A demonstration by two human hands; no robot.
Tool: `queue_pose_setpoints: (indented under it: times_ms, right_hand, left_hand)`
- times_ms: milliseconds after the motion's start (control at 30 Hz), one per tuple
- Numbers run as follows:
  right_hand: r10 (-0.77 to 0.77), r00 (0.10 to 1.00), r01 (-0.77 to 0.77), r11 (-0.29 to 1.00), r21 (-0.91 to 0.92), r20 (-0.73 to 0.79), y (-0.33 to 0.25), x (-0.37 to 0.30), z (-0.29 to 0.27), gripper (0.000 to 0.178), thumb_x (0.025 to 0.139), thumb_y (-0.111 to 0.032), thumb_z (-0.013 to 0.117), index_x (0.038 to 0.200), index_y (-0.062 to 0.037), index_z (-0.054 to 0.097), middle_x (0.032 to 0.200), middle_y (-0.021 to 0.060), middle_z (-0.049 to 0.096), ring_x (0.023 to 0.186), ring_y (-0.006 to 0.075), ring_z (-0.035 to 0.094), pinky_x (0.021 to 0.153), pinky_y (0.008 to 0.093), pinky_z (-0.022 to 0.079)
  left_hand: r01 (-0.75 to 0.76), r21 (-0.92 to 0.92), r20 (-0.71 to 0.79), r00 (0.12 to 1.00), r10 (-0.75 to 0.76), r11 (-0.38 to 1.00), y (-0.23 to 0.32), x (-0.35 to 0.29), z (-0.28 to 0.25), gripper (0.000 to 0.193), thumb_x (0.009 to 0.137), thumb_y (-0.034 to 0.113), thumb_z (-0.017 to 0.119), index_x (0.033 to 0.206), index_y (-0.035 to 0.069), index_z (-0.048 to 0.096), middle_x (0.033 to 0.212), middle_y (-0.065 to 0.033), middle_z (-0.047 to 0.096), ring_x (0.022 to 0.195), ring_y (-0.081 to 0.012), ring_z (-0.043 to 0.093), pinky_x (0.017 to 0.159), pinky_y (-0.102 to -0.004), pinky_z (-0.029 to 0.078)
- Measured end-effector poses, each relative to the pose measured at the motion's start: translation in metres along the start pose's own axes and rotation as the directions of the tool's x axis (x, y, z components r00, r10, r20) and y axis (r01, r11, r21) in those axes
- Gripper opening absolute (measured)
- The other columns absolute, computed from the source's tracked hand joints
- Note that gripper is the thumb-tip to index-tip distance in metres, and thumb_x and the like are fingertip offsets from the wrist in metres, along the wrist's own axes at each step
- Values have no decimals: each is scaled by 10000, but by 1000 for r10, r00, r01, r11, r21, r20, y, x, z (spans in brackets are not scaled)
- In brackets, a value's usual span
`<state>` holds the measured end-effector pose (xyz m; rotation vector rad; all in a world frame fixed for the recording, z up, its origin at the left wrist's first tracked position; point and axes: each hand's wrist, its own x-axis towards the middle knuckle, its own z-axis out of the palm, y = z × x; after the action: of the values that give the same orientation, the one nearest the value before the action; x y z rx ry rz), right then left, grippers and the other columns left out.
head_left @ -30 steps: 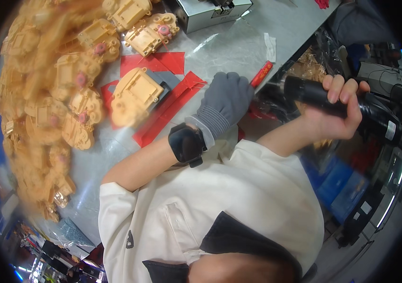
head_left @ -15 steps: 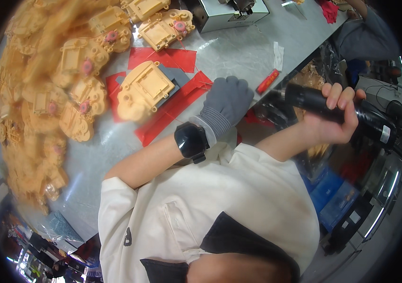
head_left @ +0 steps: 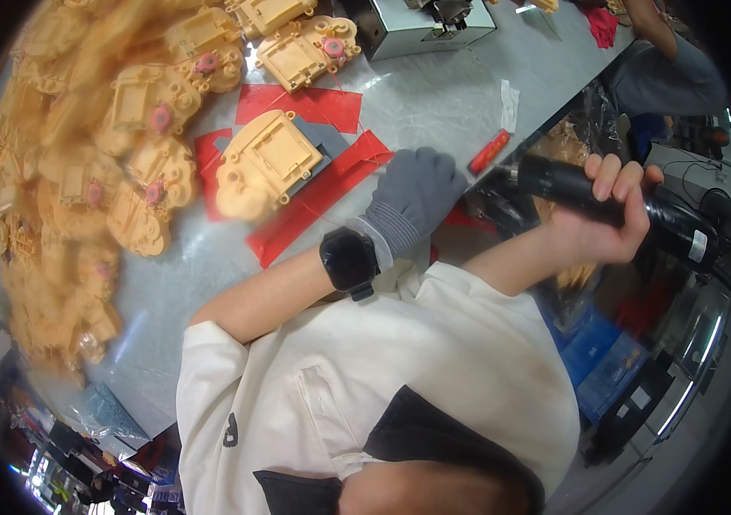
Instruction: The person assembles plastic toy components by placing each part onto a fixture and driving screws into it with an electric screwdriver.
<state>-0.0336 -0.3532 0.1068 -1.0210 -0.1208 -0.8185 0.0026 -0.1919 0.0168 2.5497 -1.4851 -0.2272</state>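
Note:
My left hand (head_left: 417, 199), in a grey knitted glove, is closed, with its fingers curled under and hidden from view. It is over the near edge of the grey table, beside the end of a red strip (head_left: 318, 199). My bare right hand (head_left: 610, 210) wraps round a black electric screwdriver (head_left: 554, 184), held off the table's edge with its tip toward the gloved hand. Left of my gloved hand, a yellow plastic housing (head_left: 275, 159) lies on a grey block (head_left: 324, 142) amid red sheet pieces. No hand touches that housing.
Many similar yellow housings (head_left: 151, 159), some with pink round parts, are heaped at the left. A metal box (head_left: 425, 33) stands at the far side. A red marker-like tube (head_left: 490, 151) lies near the right table edge. A co-worker's arm (head_left: 653, 30) shows at upper right.
My gloved left hand has shifted slightly toward me and to the right. The right hand keeps its grip on the screwdriver, nearly still. The co-worker's arm at upper right has moved.

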Motion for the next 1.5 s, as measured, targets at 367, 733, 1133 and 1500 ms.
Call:
queue_pose_setpoints:
  times_ms: [367,733,1133,1500]
  right_hand:
    - [25,1000,-24,1000,-16,11,3,-2,3,343,767,-92,493,1107,-55,495,677,29,425,573,147,442,641,323,366]
    - [-105,991,101,993,-53,-81,4,-5,12,343,783,-96,482,1124,-63,485,678,26,449,584,151,446,632,325,364]
    - [-259,960,280,903,-325,107,99,91,99,283,723,31,551,996,15,477,628,85,511,503,181,508,541,299,447]
    - [68,938,33,959,-281,341,74,60,82,371,722,48,530,1078,-38,467,661,71,493,566,191,514,596,352,447]
  left_hand:
    - [22,-23,-37,999,-23,999,-8,-5,2,227,776,192,560,1000,157,541,911,-3,502,870,-166,508,676,-306,394]
    - [-257,-457,-585,808,-70,851,-50,-114,-76,606,644,213,765,1190,107,525,1213,-141,490,1079,-306,507,886,-404,432]
    - [204,-641,-554,545,-629,740,-82,-133,-7,697,626,275,771,1217,44,483,1301,-243,404,1165,-392,435,964,-433,375]
    - [138,-656,-585,529,-616,742,-90,-131,-3,674,653,279,760,1217,58,463,1305,-234,401,1160,-384,438,963,-432,374]
